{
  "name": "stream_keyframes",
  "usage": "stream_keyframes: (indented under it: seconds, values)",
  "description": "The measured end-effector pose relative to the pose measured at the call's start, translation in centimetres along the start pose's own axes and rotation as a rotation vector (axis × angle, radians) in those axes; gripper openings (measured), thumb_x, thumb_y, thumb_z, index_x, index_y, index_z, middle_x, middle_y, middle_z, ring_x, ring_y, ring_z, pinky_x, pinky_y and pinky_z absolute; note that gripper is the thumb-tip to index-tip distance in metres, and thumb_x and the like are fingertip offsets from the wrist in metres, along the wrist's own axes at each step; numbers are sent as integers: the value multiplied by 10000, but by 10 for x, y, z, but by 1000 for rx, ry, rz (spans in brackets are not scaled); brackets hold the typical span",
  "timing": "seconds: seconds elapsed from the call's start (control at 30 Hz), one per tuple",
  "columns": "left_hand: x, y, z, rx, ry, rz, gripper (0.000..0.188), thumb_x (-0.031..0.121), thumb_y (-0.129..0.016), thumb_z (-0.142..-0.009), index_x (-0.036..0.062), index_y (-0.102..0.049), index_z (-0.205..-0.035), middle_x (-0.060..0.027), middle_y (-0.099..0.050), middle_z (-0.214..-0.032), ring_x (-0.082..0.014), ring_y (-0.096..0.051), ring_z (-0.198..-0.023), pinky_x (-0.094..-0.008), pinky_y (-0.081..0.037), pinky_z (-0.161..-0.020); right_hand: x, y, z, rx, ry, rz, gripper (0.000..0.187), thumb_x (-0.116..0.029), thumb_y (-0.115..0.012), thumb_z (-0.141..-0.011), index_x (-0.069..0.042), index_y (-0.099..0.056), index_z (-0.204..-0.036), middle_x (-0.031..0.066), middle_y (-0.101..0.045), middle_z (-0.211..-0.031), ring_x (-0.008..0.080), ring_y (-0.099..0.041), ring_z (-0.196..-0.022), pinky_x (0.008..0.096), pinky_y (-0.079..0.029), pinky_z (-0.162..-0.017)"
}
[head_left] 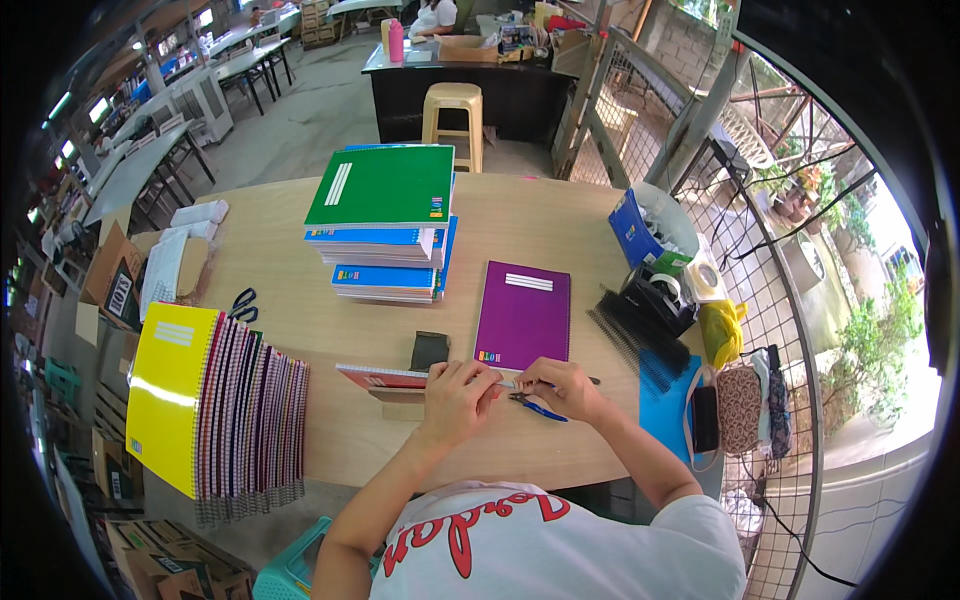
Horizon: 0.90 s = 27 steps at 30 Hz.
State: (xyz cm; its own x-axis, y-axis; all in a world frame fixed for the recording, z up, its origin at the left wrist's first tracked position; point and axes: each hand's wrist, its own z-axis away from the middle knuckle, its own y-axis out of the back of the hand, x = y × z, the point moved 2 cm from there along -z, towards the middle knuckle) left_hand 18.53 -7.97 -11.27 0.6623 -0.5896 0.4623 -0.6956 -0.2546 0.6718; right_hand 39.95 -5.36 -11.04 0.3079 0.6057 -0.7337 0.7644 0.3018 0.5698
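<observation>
My left hand [462, 402] is closed on a red notebook [380, 379], standing on its edge near the table's front. At that notebook's right end, the fingers of my right hand [562, 388] are pinched together; what lies between them is too small to make out. Blue-handled pliers [540, 408] lie on the table just under my right hand. A purple spiral notebook [524, 315] lies flat right behind my hands. Beside the red notebook, on its far side, is a small dark block [430, 350].
Stacked green and blue notebooks [380, 190] stand at the back; a row of spiral notebooks [170, 390], yellow in front, is at left near scissors [243, 304]. To the right are black coils [640, 335], a tape dispenser [660, 298], a blue box [636, 228] and a wire fence [775, 300].
</observation>
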Motion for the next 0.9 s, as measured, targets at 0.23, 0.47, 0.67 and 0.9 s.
stream_keyframes:
  seconds: [0.23, 0.47, 0.67, 0.9]
  values:
    - [0, 0, 3, 8, 27, 4, 168, 152, -750, -811, 157, -670, -959, 11, -611, -877, -202, -601, -819, -384, -392, -770, -1, -6, -2, 52, -123, 115, 206, -56, -741, -832, -34, -667, -1024, 92, -639, -873, 300, -674, -842, 379, -540, -660]
    - [4, 8, 4, 62, -56, 47, 190, 57, -746, -750, 146, -645, -885, 18, -589, -795, -191, -590, -755, -364, -371, -743, -17, -21, -2, 36, 22, 334, 250, -96, -785, -786, -75, -649, -995, 86, -612, -953, 295, -625, -777, 416, -505, -619]
    - [3, 8, 8, 46, -63, 67, 203, 52, -748, -744, 153, -645, -887, 19, -586, -799, -187, -594, -762, -357, -368, -740, -37, -30, 2, 182, -58, 384, 195, -57, -775, -762, -72, -678, -930, 73, -626, -926, 297, -621, -918, 408, -499, -729]
    - [18, 12, 11, -19, -43, 9, 214, 231, -788, -764, 234, -675, -946, 71, -591, -925, -146, -571, -850, -427, -333, -763, -7, -15, -28, -10, -211, 203, 301, -140, -754, -817, -79, -707, -1108, 134, -648, -1148, 332, -584, -1098, 443, -472, -965]
